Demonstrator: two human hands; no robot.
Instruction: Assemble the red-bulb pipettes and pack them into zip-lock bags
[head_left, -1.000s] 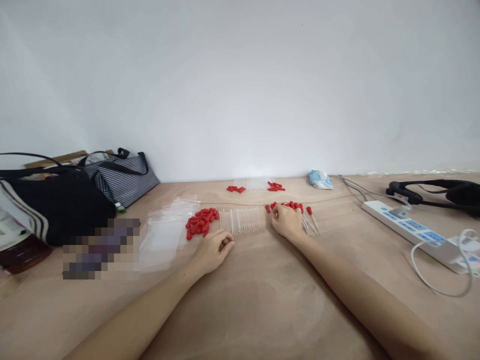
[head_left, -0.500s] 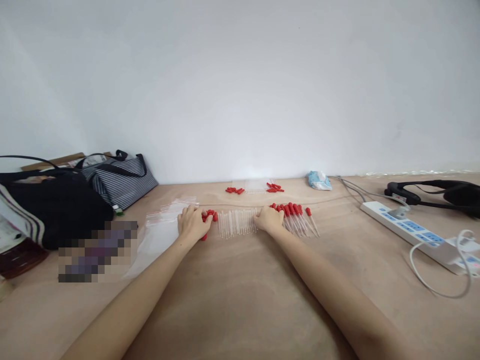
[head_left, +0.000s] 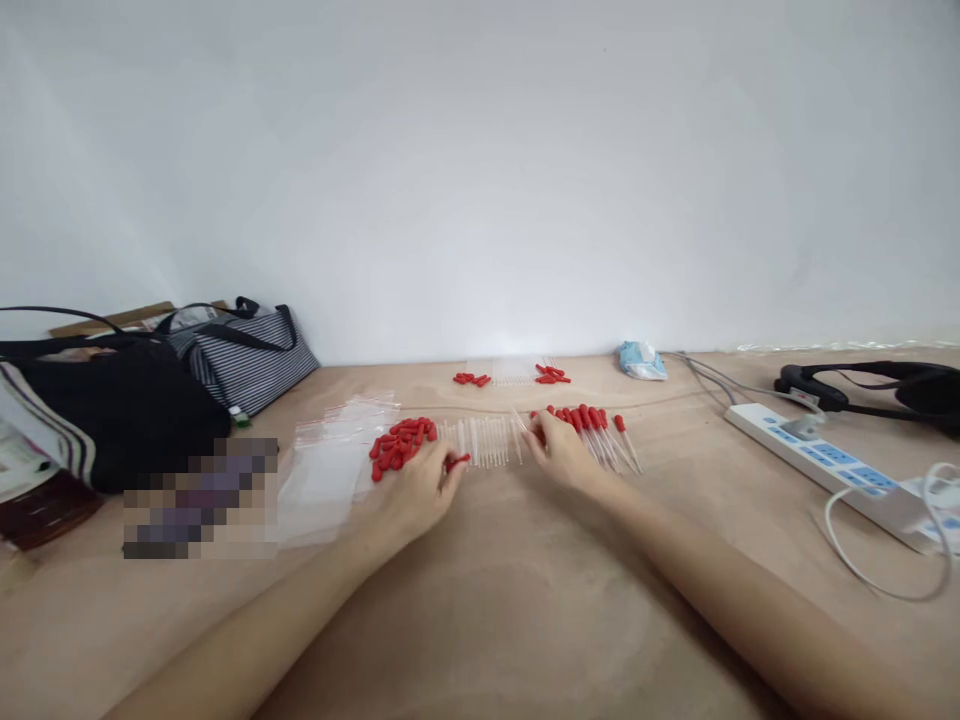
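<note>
Between the fingers of my left hand [head_left: 426, 487] is a red rubber bulb [head_left: 457, 461], its small end pointing right. My right hand [head_left: 559, 449] pinches a clear glass dropper tube [head_left: 518, 419], which tilts up to the left. A row of clear dropper tubes [head_left: 480, 441] lies on the table between my hands. Left of it, just behind my left hand, is a pile of red bulbs [head_left: 397, 445]. Right of my right hand lie several droppers with red bulbs fitted [head_left: 596, 430], their glass ends toward me, partly hidden by that hand.
Clear zip bags [head_left: 330, 470] lie left of the bulb pile. Farther back are more red bulbs [head_left: 471, 379] and tubes. A blue-white packet [head_left: 641, 361], a power strip [head_left: 817, 455] with cables and a black headset [head_left: 862, 395] are at right; a striped bag [head_left: 251, 360] and black bag [head_left: 127, 410] at left.
My left hand has left the bulb pile and come right and nearer with one red bulb. My right hand has shifted slightly right, lifting a glass tube from the row.
</note>
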